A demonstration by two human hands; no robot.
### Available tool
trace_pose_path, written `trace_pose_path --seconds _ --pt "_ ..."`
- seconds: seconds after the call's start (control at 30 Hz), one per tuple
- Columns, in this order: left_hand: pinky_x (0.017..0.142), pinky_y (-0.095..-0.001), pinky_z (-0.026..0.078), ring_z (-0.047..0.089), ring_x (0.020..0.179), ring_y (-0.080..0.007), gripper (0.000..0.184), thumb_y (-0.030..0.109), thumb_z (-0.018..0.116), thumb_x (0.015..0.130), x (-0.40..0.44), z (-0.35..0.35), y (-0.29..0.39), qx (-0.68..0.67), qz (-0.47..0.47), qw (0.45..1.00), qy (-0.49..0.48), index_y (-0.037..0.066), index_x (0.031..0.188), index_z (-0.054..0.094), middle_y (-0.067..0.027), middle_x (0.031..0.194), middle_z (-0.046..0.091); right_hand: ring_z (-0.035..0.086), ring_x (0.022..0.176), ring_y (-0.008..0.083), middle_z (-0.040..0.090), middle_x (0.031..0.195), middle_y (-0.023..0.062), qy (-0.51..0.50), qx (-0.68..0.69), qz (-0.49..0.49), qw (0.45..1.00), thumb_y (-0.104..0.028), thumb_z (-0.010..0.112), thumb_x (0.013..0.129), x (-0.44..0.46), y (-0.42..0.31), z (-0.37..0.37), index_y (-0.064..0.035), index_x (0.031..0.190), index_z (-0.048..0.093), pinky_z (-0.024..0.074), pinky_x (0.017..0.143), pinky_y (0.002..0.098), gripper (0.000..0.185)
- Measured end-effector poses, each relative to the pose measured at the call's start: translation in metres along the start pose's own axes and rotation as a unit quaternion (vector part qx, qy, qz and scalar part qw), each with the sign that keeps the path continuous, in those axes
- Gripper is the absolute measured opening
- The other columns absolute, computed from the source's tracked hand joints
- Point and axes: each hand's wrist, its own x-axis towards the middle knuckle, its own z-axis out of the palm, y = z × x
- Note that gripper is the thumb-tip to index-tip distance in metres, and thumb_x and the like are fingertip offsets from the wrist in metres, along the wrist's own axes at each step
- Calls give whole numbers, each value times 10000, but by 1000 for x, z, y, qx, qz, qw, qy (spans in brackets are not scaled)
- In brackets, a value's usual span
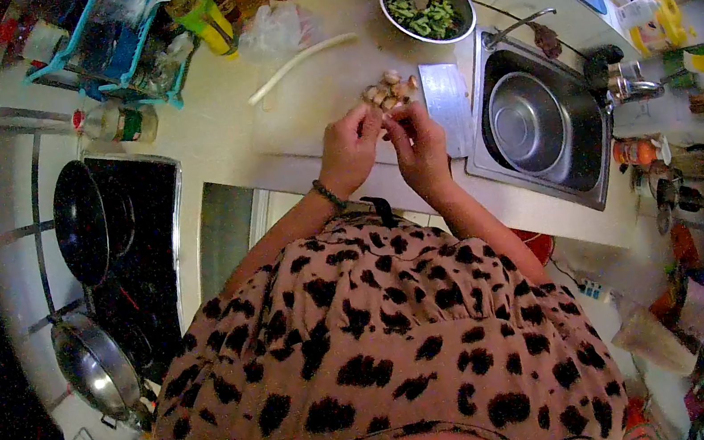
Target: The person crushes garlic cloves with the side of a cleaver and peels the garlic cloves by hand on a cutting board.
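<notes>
Near the counter's front edge, my left hand [349,150] and my right hand [419,146] meet at the fingertips, both pinched round something small and pale that is mostly hidden. Just beyond my fingers lies a small pile of garlic cloves [392,88] on the pale cutting board [311,118]. A wide cleaver blade [445,103] lies flat to the right of the pile. Further back on the left is a long white stalk [299,65], slightly curved.
A metal bowl of green leaves [432,18] stands at the back. On the right is the sink [568,122] with a steel basin [527,121] in it. The stove [143,240] and a black pan [81,224] are on the left. A blue rack [122,59] holds bags.
</notes>
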Motion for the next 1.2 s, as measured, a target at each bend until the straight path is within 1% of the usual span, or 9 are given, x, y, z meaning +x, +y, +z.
trace_pose_path --seconds 0.4,0.57,0.67,0.73,0.87,0.97,1.07,1.13,1.2 --pt "517 -377 419 554 560 -299 217 173 458 921 4 2 3 -38 11 999 17 -6 801 486 -169 633 545 592 722 142 585 808 97 -3 70 69 995 -46 518 908 -1 4 4 24 913 472 535 654 283 84" --pt "520 -386 429 590 599 -322 225 190 434 933 8 4 -11 -33 41 998 25 0 824 483 -174 658 567 615 692 171 589 752 86 2 203 144 968 -102 526 905 -2 6 7 -9 886 501 496 619 297 98" --pt "514 -370 425 576 574 -285 231 208 423 943 6 0 -19 17 43 999 23 5 842 470 -159 649 563 590 725 147 576 789 54 4 290 206 935 -139 517 919 0 4 8 -24 890 503 492 651 273 120" --pt "529 -318 438 521 552 -143 202 204 464 951 3 -2 -23 9 -20 1000 21 11 944 523 -82 644 550 575 727 139 569 792 42 13 349 231 908 -154 526 917 2 -5 8 -34 894 507 482 653 260 124" --pt "499 -305 411 486 535 -133 204 198 550 908 -4 1 -5 -55 -7 998 -20 10 988 561 -62 618 543 537 701 119 550 782 27 33 458 292 839 -184 550 908 4 -7 5 -55 898 526 454 628 231 131" --pt "485 -304 406 493 522 -137 229 189 615 857 -6 -3 10 31 -19 999 -22 8 995 592 -79 609 568 528 697 105 544 775 22 57 462 296 834 -189 555 906 3 -4 13 -63 887 534 437 614 221 130" --pt "482 -325 417 528 513 -161 220 192 630 835 -7 -4 12 39 -10 999 -16 5 949 604 -113 608 581 516 686 98 546 779 25 24 333 254 908 -194 552 910 5 13 10 -57 870 537 435 597 229 143" --pt "516 -384 425 560 549 -302 232 180 613 820 -7 -4 9 74 5 997 -6 0 959 566 -167 619 564 512 673 98 546 774 23 38 274 214 937 -182 556 907 8 18 4 -51 881 540 435 587 232 134" --pt "525 -393 426 564 566 -314 217 180 597 822 -4 -7 8 76 9 997 -26 2 943 562 -169 627 568 502 656 78 541 774 4 57 225 145 962 -103 556 901 16 5 2 -17 905 543 428 584 204 88"
